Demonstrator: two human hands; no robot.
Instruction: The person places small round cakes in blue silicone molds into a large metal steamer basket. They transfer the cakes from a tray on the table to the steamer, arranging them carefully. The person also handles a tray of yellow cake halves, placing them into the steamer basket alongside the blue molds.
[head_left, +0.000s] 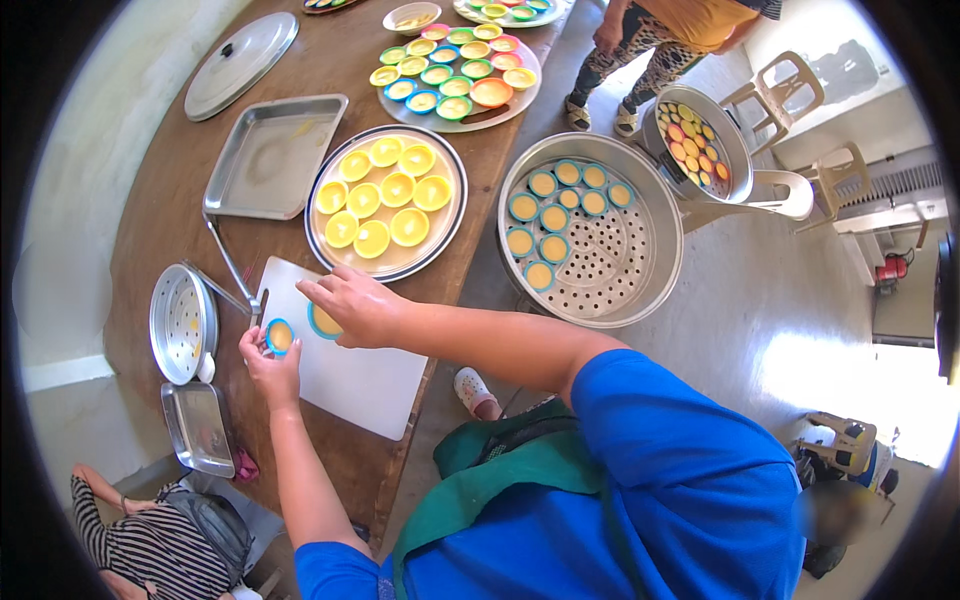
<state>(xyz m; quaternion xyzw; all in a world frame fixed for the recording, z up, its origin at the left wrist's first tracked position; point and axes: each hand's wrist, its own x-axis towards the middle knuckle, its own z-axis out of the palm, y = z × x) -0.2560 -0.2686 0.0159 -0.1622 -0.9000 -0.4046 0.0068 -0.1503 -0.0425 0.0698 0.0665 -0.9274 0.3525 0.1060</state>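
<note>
My left hand (275, 367) holds a small blue-rimmed cup with yellow filling (280, 337) by its sides, above the left edge of a white cutting board (360, 379). Over the board's upper part reaches my right hand (360, 306), palm down, partly covering a larger blue-rimmed cup (322, 322); whether its fingers grip that cup I cannot tell. Beyond the board, a round plate with a dark rim (442, 247) bears several yellow cups (397, 189). At the right, a perforated metal steamer pan (607, 285) contains several blue-rimmed cups (555, 218).
A metal tray (274, 157), round lid (241, 67), and platter of colorful cups (510, 112) stand farther along the wooden table (315, 461). Kitchen tongs (231, 259) lie beside the board, near a small perforated pan (180, 322). Another filled steamer (739, 176) and two people are nearby.
</note>
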